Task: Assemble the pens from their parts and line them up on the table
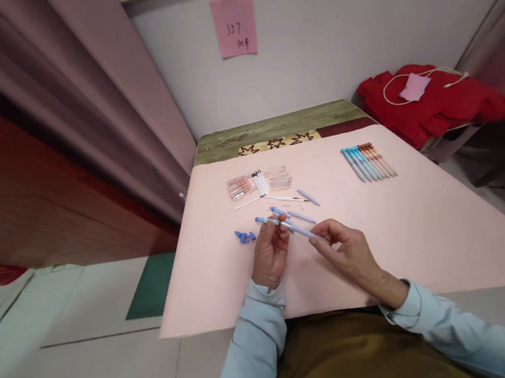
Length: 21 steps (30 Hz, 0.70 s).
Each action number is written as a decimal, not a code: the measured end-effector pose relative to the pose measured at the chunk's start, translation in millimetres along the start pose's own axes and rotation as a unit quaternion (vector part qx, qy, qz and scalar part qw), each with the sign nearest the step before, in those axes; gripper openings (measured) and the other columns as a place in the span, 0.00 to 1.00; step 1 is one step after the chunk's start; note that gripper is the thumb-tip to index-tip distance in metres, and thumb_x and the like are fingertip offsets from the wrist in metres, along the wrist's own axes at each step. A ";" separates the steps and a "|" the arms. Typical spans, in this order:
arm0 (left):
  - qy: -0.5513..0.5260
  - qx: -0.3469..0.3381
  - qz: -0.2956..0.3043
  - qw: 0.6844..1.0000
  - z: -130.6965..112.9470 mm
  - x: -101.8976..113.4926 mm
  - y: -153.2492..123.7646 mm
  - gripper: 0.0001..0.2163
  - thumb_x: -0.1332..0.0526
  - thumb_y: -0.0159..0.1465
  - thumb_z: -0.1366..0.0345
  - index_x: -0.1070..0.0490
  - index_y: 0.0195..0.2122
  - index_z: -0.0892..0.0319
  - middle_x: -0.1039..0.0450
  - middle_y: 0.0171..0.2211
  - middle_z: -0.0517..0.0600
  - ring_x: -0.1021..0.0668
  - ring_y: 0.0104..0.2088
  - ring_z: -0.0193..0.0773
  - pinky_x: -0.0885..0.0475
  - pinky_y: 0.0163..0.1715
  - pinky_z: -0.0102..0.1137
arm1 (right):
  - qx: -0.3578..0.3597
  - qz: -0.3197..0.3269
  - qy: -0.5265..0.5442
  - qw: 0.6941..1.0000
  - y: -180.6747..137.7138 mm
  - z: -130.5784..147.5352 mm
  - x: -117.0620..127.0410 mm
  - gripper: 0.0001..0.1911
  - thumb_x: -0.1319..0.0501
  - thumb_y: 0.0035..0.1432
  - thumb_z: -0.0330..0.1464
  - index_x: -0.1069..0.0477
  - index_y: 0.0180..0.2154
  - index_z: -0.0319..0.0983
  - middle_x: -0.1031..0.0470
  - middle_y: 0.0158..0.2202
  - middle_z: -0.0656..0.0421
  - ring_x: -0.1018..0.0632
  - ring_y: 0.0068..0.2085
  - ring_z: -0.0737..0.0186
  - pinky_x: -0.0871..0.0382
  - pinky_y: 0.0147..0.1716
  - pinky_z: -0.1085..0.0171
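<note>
My left hand [270, 252] pinches the light-blue upper part of a pen [266, 220], which has a darker blue end. Between thumb and fingers, my right hand [347, 254] grips the pen's lavender barrel [301, 230]. The two parts lie in one slanting line; whether they are fully joined I cannot tell. Just beyond my hands are more lavender barrels [301, 216] and blue pen parts, partly hidden by my left hand. Small dark-blue pieces [243, 236] lie in a cluster left of my left hand. Another lavender barrel [309, 197] lies farther back.
Several white refills with black ends [260, 183] lie between clear and pinkish plastic parts [241, 187] at the back. A row of blue and brown pens [368, 163] lies at the right. Pink covering [201, 288] lies over the table. Red cloth [442, 109] sits beyond its right edge.
</note>
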<state>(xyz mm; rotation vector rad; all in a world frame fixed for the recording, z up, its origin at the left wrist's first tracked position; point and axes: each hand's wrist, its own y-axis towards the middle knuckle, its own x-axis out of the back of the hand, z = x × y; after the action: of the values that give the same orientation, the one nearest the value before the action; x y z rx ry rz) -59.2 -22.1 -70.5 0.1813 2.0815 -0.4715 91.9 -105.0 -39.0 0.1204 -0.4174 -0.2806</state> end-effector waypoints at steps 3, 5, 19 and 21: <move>0.036 -0.005 0.005 0.999 -0.2 -1.3 -2.5 0.06 0.32 0.59 0.69 0.25 0.36 0.65 0.22 0.37 0.53 0.24 0.28 0.26 0.29 0.27 0.19 | 0.025 -0.004 -0.059 0.998 -0.1 0.4 -1.2 0.07 0.38 0.58 0.37 0.27 0.34 0.41 0.28 0.26 0.62 0.30 0.26 0.66 0.36 0.26 0.67; 0.053 -0.008 0.011 0.998 -0.5 -2.7 -3.8 0.08 0.30 0.57 0.68 0.24 0.36 0.65 0.21 0.37 0.52 0.24 0.28 0.25 0.29 0.27 0.19 | 0.032 -0.008 -0.082 0.996 0.5 -1.9 -2.0 0.06 0.38 0.57 0.37 0.27 0.35 0.41 0.27 0.26 0.63 0.30 0.26 0.66 0.36 0.27 0.67; 0.133 -0.022 0.029 0.990 3.8 -5.8 -4.9 0.12 0.27 0.53 0.63 0.24 0.35 0.63 0.20 0.33 0.51 0.25 0.24 0.27 0.31 0.23 0.21 | 0.214 -0.101 -0.187 0.953 9.5 5.5 -5.8 0.01 0.39 0.59 0.29 0.28 0.35 0.40 0.24 0.31 0.61 0.25 0.30 0.67 0.35 0.30 0.68; 0.134 -0.020 0.028 0.990 3.2 -5.5 -5.1 0.13 0.27 0.52 0.63 0.24 0.35 0.63 0.20 0.33 0.51 0.25 0.24 0.27 0.31 0.22 0.21 | 0.235 -0.108 -0.203 0.945 9.6 6.2 -7.6 0.02 0.39 0.60 0.30 0.28 0.36 0.40 0.23 0.31 0.61 0.24 0.31 0.66 0.35 0.31 0.68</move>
<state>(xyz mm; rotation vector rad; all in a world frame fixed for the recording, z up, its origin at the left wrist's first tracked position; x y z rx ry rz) -55.3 -27.7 -66.0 0.2910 2.3403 -0.3876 85.0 -94.0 -34.6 0.5853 -0.8813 -0.4195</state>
